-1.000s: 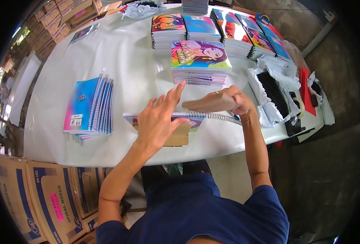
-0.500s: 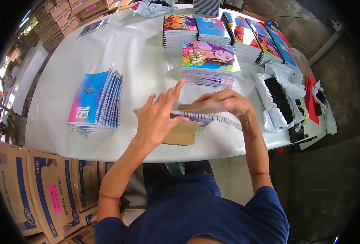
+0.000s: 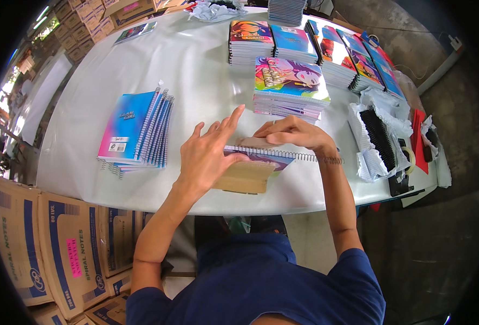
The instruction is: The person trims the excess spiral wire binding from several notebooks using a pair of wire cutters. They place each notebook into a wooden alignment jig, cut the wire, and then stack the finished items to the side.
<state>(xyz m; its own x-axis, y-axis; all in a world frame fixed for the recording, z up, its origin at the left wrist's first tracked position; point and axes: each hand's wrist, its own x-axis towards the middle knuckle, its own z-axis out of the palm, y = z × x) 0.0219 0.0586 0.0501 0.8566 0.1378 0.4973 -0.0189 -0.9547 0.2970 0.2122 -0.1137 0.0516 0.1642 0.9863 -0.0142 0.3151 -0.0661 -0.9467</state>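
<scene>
My left hand (image 3: 210, 154) grips a notebook (image 3: 283, 163) stood on edge near the table's front. Its thumb lies on the near side, and the other fingers rise behind it. A tan cardboard piece (image 3: 243, 177) faces me below the thumb. Along the notebook's top edge runs a spiral coil (image 3: 304, 156), its loose end sticking out past the right side, by my right wrist. My right hand (image 3: 293, 133) bends over the coil with fingers together against its far side; the fingertips are blurred. Behind stands a stack of notebooks (image 3: 291, 81) with a colourful portrait cover.
On the left lies a fanned pile of blue-pink spiral notebooks (image 3: 128, 127). More notebook stacks (image 3: 293, 46) line the back right. Black coils (image 3: 377, 138) sit in torn white wrapping (image 3: 361, 162), beside a tape roll (image 3: 409, 161). Cardboard boxes (image 3: 69, 254) stand at the lower left.
The whole view has shifted slightly, moving the table's things to the right. My right hand's fingers have come closer in over the coil, and its loose end reaches farther right past my wrist.
</scene>
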